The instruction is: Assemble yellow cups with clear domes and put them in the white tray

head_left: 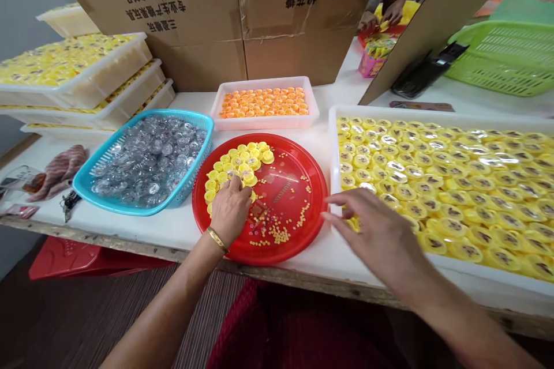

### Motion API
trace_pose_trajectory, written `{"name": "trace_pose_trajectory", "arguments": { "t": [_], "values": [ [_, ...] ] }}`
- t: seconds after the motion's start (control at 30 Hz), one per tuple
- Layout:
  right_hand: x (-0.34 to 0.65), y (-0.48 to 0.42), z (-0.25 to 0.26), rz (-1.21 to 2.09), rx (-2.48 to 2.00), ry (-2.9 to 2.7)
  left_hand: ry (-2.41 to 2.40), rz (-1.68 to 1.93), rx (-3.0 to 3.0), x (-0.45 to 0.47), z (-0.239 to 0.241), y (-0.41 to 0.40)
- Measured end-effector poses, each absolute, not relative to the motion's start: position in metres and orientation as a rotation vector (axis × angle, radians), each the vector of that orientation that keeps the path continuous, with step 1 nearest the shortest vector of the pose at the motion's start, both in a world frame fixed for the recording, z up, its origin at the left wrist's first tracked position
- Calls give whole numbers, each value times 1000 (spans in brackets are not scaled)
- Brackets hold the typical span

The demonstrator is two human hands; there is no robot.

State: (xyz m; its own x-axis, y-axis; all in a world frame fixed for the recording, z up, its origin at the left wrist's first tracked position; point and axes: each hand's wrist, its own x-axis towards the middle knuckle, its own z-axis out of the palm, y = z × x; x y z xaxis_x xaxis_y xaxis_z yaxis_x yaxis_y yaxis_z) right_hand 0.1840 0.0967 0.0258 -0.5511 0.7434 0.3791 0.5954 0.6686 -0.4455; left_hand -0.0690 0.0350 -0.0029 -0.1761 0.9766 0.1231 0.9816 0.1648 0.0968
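My left hand (231, 207), with a gold bangle at the wrist, reaches into a round red tray (318, 184). Its fingers are bent and drawn together among small yellow cups (242, 158); what the fingertips pinch, if anything, is hidden. Tiny yellow pieces (279, 234) lie scattered over the tray floor. My right hand (385, 236) hovers between the tray's right rim and a large white tray (335, 150) of filled yellow cups (407, 161). The thumb and forefinger of that hand are apart, with nothing visible between them.
A blue basket (145, 209) holds clear plastic domes (151, 155). Behind stand a white tray (264, 123) of orange cups and a cardboard box (208, 57). Stacked trays (104, 83) rise at left, a green basket (511, 57) at right. Another person's hands (392, 11) work beyond the cardboard.
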Motion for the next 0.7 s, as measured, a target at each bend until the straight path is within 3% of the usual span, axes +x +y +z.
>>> {"name": "trace_pose_trajectory", "arguments": {
  "t": [0.13,0.23,0.5,0.6,0.7],
  "values": [
    [128,81,6,716,-956,-2458,-2428,-529,-1979,-76,-2,33],
    [90,83,-6,764,-1016,-2533,-2414,-736,-1916,-85,-1,29],
    [44,94,-10,592,-1289,-2648,-2263,-225,-2036,-82,-5,46],
    [42,95,-15,589,-1306,-2659,-2250,-287,-2031,-80,-6,50],
    [41,96,-21,599,-1282,-2642,-2297,-594,-1989,-84,-4,49]
  ]
}}
